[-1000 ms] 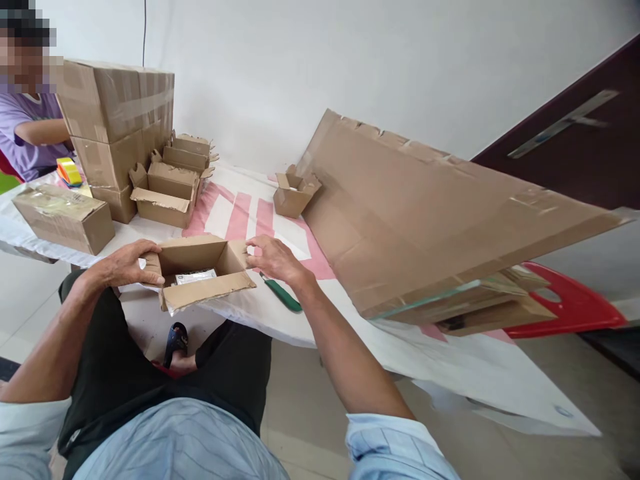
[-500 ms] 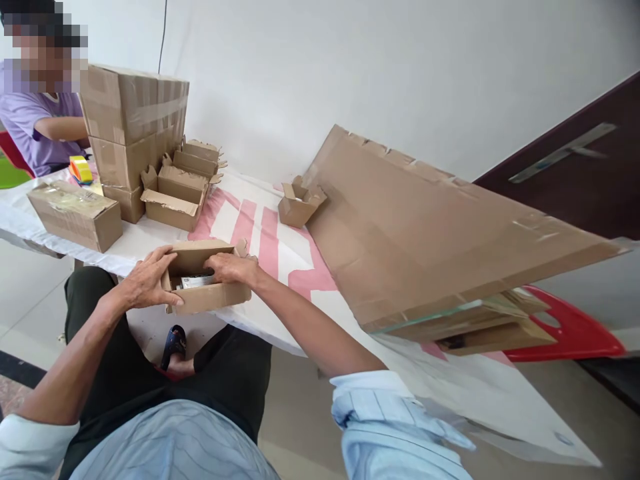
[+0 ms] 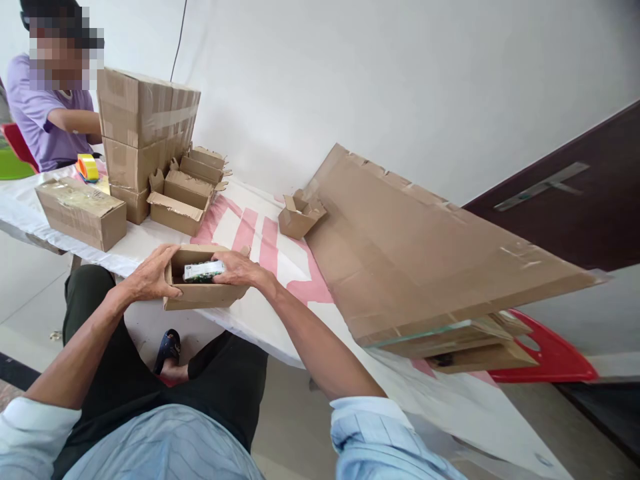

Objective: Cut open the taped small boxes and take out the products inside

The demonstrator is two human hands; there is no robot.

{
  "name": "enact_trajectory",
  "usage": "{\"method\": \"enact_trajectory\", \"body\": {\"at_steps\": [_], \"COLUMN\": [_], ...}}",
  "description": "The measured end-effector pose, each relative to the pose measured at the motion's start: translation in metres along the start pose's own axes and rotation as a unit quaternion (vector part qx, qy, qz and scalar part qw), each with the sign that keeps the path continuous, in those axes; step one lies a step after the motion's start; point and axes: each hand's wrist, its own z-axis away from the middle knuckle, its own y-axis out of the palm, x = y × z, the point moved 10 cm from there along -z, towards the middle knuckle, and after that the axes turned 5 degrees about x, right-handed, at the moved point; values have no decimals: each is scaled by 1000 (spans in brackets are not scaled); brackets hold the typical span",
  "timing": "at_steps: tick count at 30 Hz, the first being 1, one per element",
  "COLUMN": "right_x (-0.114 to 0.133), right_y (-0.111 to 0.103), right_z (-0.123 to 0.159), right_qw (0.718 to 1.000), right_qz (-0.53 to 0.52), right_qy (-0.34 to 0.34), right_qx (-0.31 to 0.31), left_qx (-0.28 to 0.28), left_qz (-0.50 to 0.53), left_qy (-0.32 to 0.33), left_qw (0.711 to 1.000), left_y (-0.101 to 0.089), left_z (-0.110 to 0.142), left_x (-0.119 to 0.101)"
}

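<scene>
An open cardboard box stands at the table's front edge before me. My left hand grips its left end, thumb on the near side and fingers at the far side. My right hand reaches into the box from the right and is closed on the right end of a small white printed carton. That carton is tilted up inside the box, with a dark, patterned side facing me. My right fingertips are partly hidden behind it.
Stacked taped boxes, open boxes, a closed box and yellow tape are at left, near a co-worker in a purple shirt. A small open box touches a large leaning cardboard sheet. A red chair is at right.
My right hand has left the box's right flap, gone into the box and raised the white carton. My left hand has shifted its hold on the left end. The view has turned slightly left.
</scene>
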Motion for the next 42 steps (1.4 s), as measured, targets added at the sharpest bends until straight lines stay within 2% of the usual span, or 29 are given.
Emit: {"method": "enact_trajectory", "body": {"at_steps": [4,8,10,12,15,19,22,25,28,31,34,36,39,42], "right_x": [-8,-7,-5,-3,0,-2,-6,-7,-2,11,28,35,33,29], "right_y": [-40,-56,-57,-55,-50,-40,-32,-24,-20,-17,-9,-4,-11,-20], "right_z": [28,44,49,51,57,61,61,59,58,59,54,50,49,51], "right_qw": [987,966,957,948,937,916,901,893,898,896,871,850,828,827], "right_qz": [-127,-203,-229,-251,-272,-321,-347,-356,-339,-346,-425,-476,-495,-473], "right_qy": [3,-21,-33,-44,-57,-63,-67,-67,-64,-85,-119,-116,-81,-56], "right_qx": [-102,-157,-177,-189,-213,-234,-250,-266,-274,-264,-214,-197,-250,-298], "left_qx": [31,74,54,0,-64,-53,-23,-30,-50,-46,-61,-77,-72,-22], "left_qz": [-38,-113,-142,-150,-100,88,237,317,350,381,395,390,369,358], "left_qy": [-20,-50,-41,-24,-3,-1,21,27,16,29,54,65,83,85], "left_qw": [999,990,988,988,993,995,971,948,935,923,915,915,923,930], "left_y": [-16,-28,-37,-49,-59,-50,-34,-25,-25,-31,-40,-43,-36,-19], "left_z": [-22,-28,-27,-24,-20,-23,-28,-32,-36,-43,-53,-61,-69,-74], "left_x": [10,5,-7,-23,-40,-41,-42,-41,-38,-42,-51,-58,-72,-81]}}
